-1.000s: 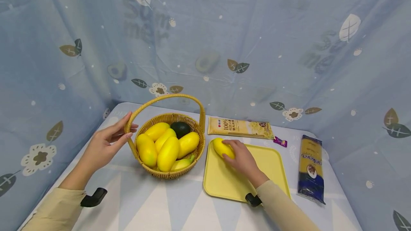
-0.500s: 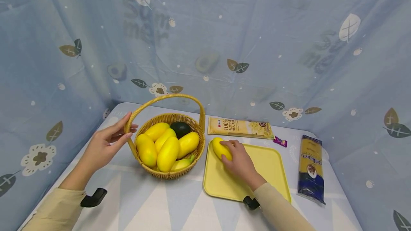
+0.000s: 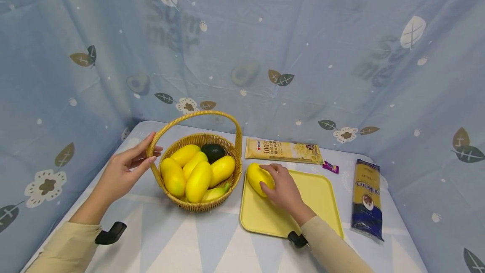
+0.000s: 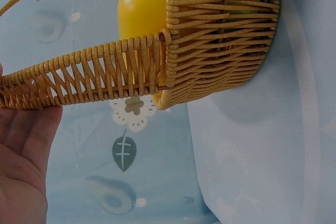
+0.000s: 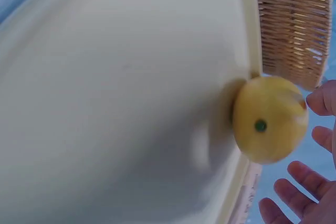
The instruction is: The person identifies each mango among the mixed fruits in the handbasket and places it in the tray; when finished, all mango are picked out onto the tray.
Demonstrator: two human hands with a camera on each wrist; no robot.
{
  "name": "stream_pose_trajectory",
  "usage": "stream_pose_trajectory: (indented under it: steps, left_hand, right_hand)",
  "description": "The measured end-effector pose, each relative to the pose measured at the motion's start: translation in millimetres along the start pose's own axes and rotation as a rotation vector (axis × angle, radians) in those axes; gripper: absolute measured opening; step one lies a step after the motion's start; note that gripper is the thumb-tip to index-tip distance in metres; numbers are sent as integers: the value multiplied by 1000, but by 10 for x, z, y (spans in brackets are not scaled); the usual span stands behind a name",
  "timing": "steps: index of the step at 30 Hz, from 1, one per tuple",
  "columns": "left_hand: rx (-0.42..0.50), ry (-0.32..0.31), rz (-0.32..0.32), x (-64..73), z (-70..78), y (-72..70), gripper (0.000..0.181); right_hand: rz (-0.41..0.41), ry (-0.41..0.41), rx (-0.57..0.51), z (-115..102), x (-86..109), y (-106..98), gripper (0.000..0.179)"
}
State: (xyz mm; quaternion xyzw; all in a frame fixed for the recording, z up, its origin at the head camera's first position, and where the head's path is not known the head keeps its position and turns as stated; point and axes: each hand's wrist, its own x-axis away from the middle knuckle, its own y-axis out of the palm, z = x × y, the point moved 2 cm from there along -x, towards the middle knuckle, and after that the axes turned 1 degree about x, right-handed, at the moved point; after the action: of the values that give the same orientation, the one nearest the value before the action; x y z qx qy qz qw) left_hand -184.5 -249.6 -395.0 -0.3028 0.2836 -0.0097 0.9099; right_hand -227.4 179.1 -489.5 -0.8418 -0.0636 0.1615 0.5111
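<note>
My left hand (image 3: pixel 125 169) pinches the side of the wicker basket's arched handle (image 3: pixel 206 113), thumb in front and fingers behind. The basket (image 3: pixel 197 207) stands upright and holds several yellow mangoes (image 3: pixel 198 182), a dark avocado (image 3: pixel 213 152) and a yellow fruit with a green tip (image 3: pixel 215 194). To its right, one yellow mango (image 3: pixel 258 178) lies at the far left corner of the yellow tray (image 3: pixel 314 197). Around that mango my right hand (image 3: pixel 282 188) is loosely spread; in the right wrist view its thumb is right at the mango's side and its other fingers are apart from it.
Behind the tray lies a yellow pasta packet (image 3: pixel 282 151), with a small purple candy (image 3: pixel 331 167) at its right end. A blue and gold packet (image 3: pixel 366 199) lies on the right side of the table. A patterned blue curtain (image 3: pixel 242 45) surrounds the table.
The right hand has shifted slightly left with the mango, which has turned more upright in view at the tray's corner, and its fingers have loosened. The left hand and basket have stayed put.
</note>
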Motion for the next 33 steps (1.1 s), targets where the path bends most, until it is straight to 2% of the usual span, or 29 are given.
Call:
stream_pose_trajectory:
  steps: [6,13,20,24,33]
  left_hand:
    - [7,-1,3,6,-5,-7,77]
    - [21,16,2,9,-25,-17,74]
    - [18,5,2,-2,-16,-19,77]
    - [33,19,3,2,-25,-16,78]
    - [58,32,-2,11,-48,-1,77]
  right_hand:
    - [37,-63,-46,-148,-66,-69,50]
    - [-5,-84,-153,-513,-125,-108,52]
    - [-125,-112,-265,-886,-219,-44,59]
    - [-211,-95,-304,-1077,-265,22,63]
    - [-337,-25,-260,-1422,-353,235,76]
